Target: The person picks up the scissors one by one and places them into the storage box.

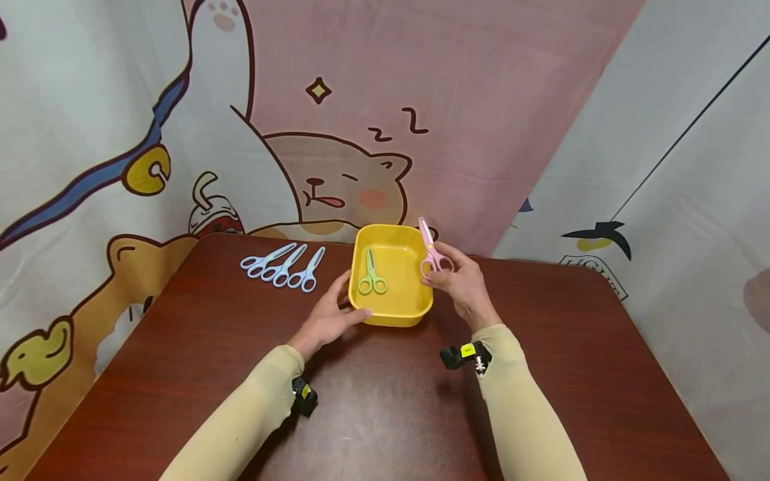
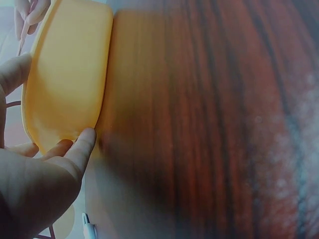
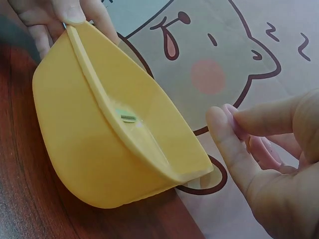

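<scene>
A yellow plastic bin (image 1: pixel 394 319) stands towards the back of the table. My left hand (image 1: pixel 329 315) grips its near left corner, thumb on the rim and fingers along the outer wall (image 2: pixel 70 74). Inside the bin lies a pair of green scissors (image 1: pixel 371 274), blades pointing away. My right hand (image 1: pixel 466 280) pinches pink scissors (image 1: pixel 428 247) by the handle loops over the bin's right rim, with the blades pointing up. In the right wrist view the pink handle (image 3: pixel 264 152) shows between thumb and fingers, its blades hidden there.
Three pairs of light blue scissors (image 1: pixel 281 270) lie side by side on the brown table (image 1: pixel 373 401), left of the bin. A printed cloth (image 1: pixel 481 120) hangs behind the table's back edge. Small black cameras (image 1: pixel 463 356) are strapped to both wrists.
</scene>
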A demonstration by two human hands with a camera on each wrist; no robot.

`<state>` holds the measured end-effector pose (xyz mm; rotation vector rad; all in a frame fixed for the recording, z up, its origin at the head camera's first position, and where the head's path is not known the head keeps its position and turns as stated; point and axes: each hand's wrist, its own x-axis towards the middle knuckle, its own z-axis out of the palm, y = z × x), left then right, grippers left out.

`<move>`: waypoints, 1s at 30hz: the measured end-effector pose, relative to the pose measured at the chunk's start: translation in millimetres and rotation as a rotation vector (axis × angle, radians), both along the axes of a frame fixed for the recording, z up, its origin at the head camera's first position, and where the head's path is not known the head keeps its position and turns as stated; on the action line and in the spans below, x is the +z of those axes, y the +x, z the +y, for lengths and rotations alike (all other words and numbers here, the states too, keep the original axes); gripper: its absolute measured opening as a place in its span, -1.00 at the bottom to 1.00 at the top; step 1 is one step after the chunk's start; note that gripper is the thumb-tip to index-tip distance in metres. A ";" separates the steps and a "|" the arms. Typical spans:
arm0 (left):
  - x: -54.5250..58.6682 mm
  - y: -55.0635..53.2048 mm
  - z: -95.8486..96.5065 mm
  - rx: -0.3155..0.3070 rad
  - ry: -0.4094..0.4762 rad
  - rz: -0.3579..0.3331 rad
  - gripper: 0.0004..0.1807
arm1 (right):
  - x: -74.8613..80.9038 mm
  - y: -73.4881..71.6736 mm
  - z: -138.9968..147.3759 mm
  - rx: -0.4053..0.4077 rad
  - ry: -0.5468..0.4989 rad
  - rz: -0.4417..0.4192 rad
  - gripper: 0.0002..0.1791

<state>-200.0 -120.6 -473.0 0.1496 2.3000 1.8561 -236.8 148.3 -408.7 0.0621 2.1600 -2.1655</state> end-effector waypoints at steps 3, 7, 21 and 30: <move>-0.3 -0.3 0.2 0.002 0.000 -0.001 0.07 | 2.1 -0.7 -1.0 0.002 -0.005 0.004 -0.18; -0.9 -0.4 0.3 0.002 0.003 0.000 0.07 | 3.8 -1.9 -2.4 0.001 -0.001 0.010 -0.19; 1.8 2.0 -0.3 0.006 -0.001 -0.004 0.07 | 8.0 -8.0 -11.3 -0.004 0.018 -0.027 -0.18; 3.9 2.9 0.7 0.008 0.018 -0.004 0.07 | 9.5 -13.7 -19.2 -0.015 -0.014 -0.043 -0.21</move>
